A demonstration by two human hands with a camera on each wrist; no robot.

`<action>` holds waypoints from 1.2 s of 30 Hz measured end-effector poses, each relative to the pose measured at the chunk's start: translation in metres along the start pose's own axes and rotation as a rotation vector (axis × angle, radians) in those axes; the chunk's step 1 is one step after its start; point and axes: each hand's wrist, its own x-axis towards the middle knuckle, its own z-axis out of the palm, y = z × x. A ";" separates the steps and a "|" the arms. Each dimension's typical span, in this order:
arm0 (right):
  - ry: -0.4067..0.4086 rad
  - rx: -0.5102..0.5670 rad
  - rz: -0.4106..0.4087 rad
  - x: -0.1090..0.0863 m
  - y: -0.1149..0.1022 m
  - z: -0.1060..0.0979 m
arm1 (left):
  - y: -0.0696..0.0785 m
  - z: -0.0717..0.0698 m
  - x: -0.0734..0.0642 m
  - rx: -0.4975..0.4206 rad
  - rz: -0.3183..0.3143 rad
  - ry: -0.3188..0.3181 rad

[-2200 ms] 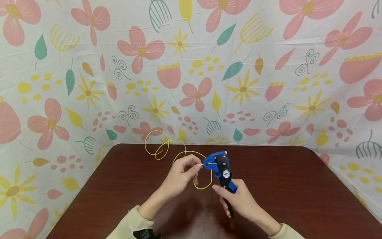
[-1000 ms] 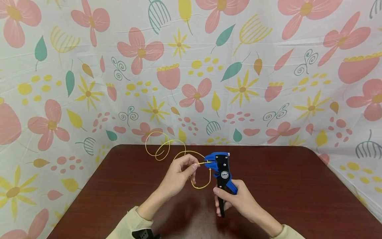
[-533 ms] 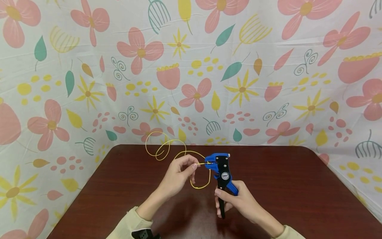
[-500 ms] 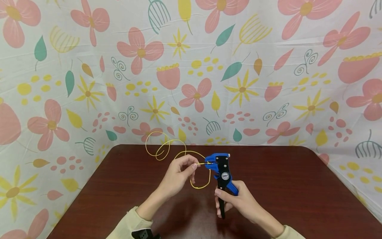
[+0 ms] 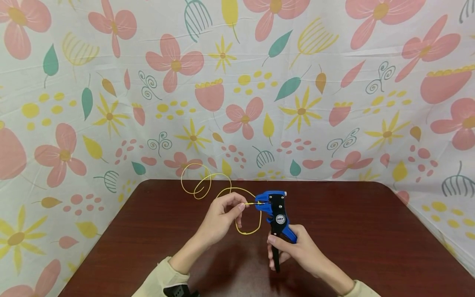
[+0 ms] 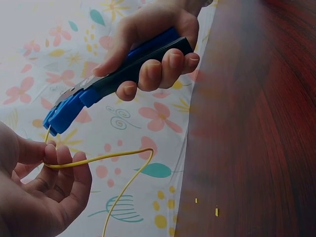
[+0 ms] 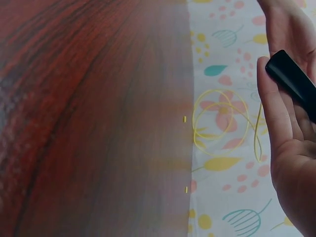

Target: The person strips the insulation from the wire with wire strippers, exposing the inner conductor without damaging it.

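My left hand (image 5: 220, 216) pinches a thin yellow wire (image 5: 250, 203) between thumb and fingertips. A short straight length of that wire runs from the fingertips into the nose of a blue and black wire stripper (image 5: 277, 208). My right hand (image 5: 298, 247) grips the stripper by its handles, its fingers curled round them. In the left wrist view, the wire (image 6: 118, 154) passes over the left fingers, bends and trails downward. Inside the tool's nose, the wire's tip is hidden. Only the black handle end (image 7: 289, 76) of the stripper shows in the right wrist view.
Loose loops of the same wire (image 5: 210, 177) rise behind the left hand, near the back edge of the brown table (image 5: 352, 222). Tiny yellow pieces (image 6: 217, 212) lie on the table. A flower-print cloth (image 5: 245, 82) hangs behind it.
Since the oldest frame, the stripper has turned more upright and shifted slightly right. More wire shows between the left fingertips and its nose. Over the last half second, both hands stay almost still.
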 end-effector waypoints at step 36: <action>0.159 -0.211 0.039 0.001 -0.007 0.006 | 0.003 0.001 0.002 0.034 -0.033 0.052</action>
